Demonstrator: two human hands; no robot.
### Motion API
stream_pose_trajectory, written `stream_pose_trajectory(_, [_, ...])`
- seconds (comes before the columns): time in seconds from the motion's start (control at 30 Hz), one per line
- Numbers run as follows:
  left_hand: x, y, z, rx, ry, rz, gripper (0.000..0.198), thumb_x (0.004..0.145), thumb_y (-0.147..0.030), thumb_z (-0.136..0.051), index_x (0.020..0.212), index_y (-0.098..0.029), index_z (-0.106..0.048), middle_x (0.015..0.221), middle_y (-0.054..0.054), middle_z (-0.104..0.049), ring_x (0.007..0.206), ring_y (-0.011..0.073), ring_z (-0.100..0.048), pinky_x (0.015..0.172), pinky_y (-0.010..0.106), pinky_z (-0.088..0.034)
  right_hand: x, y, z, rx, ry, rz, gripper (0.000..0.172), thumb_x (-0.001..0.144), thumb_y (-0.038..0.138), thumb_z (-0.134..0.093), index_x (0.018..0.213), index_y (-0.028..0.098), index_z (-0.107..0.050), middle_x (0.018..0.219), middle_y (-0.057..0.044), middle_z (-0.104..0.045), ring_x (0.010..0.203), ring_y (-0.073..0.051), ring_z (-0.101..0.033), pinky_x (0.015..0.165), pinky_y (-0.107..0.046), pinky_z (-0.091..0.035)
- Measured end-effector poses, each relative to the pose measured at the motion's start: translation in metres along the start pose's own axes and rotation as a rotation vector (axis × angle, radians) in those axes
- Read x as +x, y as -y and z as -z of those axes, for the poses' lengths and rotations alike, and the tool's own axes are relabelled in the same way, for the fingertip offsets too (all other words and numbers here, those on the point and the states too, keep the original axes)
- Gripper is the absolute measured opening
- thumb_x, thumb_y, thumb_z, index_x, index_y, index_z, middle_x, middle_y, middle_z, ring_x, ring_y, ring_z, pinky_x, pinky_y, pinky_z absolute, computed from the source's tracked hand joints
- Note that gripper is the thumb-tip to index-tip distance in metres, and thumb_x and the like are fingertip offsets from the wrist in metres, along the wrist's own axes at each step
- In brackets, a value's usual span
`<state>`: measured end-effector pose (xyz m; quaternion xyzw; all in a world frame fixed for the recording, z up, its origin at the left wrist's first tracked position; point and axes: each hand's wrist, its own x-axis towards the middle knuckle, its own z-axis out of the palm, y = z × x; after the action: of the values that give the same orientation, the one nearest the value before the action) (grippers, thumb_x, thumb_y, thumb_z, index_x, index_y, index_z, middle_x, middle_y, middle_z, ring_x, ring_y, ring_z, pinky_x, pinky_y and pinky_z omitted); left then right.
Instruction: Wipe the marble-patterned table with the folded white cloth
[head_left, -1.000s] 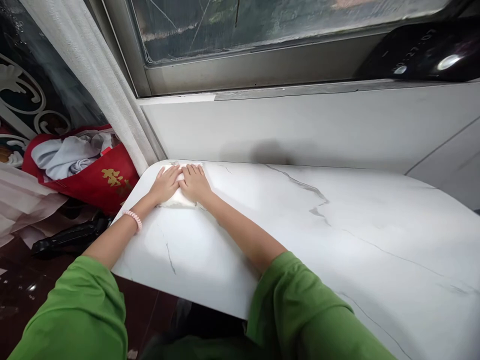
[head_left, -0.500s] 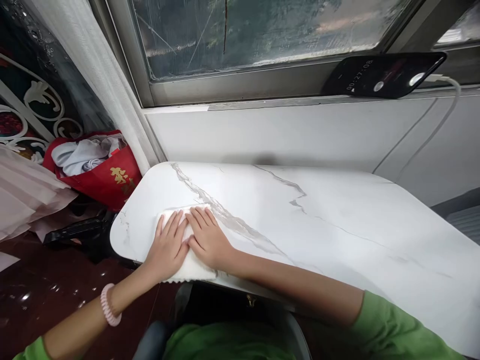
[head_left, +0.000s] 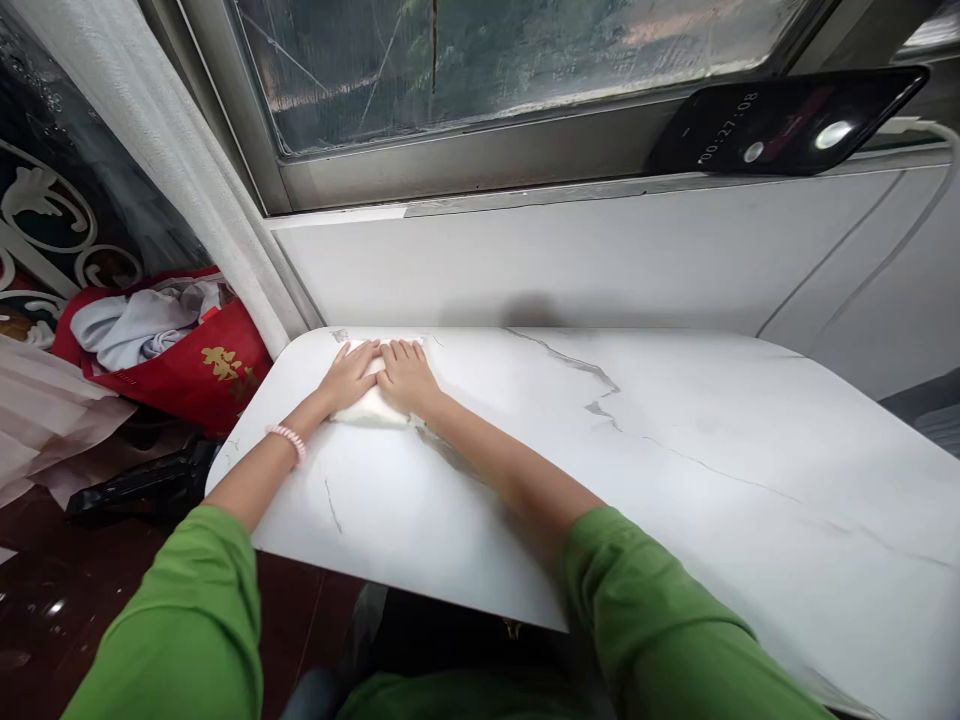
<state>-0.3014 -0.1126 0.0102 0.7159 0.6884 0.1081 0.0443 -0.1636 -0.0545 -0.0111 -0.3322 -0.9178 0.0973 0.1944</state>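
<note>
A white cloth (head_left: pixel 373 410) lies on the white marbled tabletop (head_left: pixel 525 480), close to its far left edge by the wall. My left hand (head_left: pixel 349 378) rests flat on the left part of the cloth, fingers stretched out. Beside it, my right hand (head_left: pixel 407 377) presses on the cloth's right part, its fingers also extended. The two hands nearly meet at the thumbs and cover much of the cloth. Both arms reach far forward across the table.
A phone (head_left: pixel 787 125) with a cable leans against the window frame at the back right. Left of the table stand a red bag (head_left: pixel 187 365) with pale fabric inside and a white curtain (head_left: pixel 172 150). A black object (head_left: pixel 142 485) lies below the bag.
Both hands have slid the cloth forward, from the table's near edge to its far edge by the wall. The view has shifted slightly.
</note>
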Motion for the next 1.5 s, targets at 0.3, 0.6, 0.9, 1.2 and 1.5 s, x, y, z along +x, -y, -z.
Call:
stream_pose_trajectory(0.3, [0.07,0.019,-0.006,-0.082,-0.065,-0.013,0.044,0.094,-0.028,-0.038,0.136,-0.023,-0.048,0.15,0.004,-0.047,0.143,0.0173,-0.035,0.123,0.047,-0.009,0.056,-0.045,-0.006,0.055,-0.032,-0.029,0.051,0.091,0.018,-0.031,0.137,0.005,-0.048,0.14,-0.017,-0.053,0.132,-0.028,-0.042,0.118,-0.046,-0.019])
stream_pose_trajectory(0.6, [0.057,0.004,-0.01,0.027,-0.035,0.029,0.046,0.097,-0.032,-0.035,0.141,-0.021,-0.044,0.156,0.007,-0.038,0.147,0.0176,-0.028,0.123,0.045,-0.008,0.036,-0.043,0.0,0.048,-0.028,-0.027,0.053,0.092,0.018,-0.029,0.14,0.004,-0.045,0.148,-0.016,-0.046,0.139,-0.028,-0.035,0.12,-0.044,-0.016])
stream_pose_trajectory(0.9, [-0.003,-0.061,-0.022,0.086,-0.035,-0.028,0.049,0.097,-0.029,-0.036,0.144,-0.017,-0.041,0.158,0.01,-0.034,0.148,0.0203,-0.025,0.124,0.046,-0.009,-0.051,-0.038,0.017,-0.06,-0.064,0.006,0.052,0.092,0.019,-0.032,0.14,0.002,-0.046,0.148,-0.019,-0.047,0.139,-0.03,-0.037,0.119,-0.048,-0.021])
stream_pose_trajectory(1.2, [-0.077,-0.144,-0.034,0.075,-0.013,-0.15,0.051,0.098,-0.028,-0.034,0.146,-0.011,-0.039,0.157,0.014,-0.035,0.149,0.0236,-0.024,0.124,0.05,-0.011,-0.167,-0.033,0.042,-0.167,-0.084,0.039,0.056,0.093,0.022,-0.031,0.141,-0.001,-0.047,0.147,-0.022,-0.047,0.139,-0.034,-0.039,0.116,-0.054,-0.03])
stream_pose_trajectory(1.5, [-0.122,-0.179,-0.047,0.065,-0.058,-0.199,0.054,0.098,-0.026,-0.03,0.15,-0.013,-0.033,0.158,0.015,-0.031,0.15,0.0271,-0.018,0.123,0.058,-0.011,-0.217,-0.029,0.052,-0.107,-0.101,0.064,0.056,0.087,0.022,-0.036,0.138,0.005,-0.05,0.145,-0.018,-0.05,0.139,-0.03,-0.039,0.118,-0.052,-0.027])
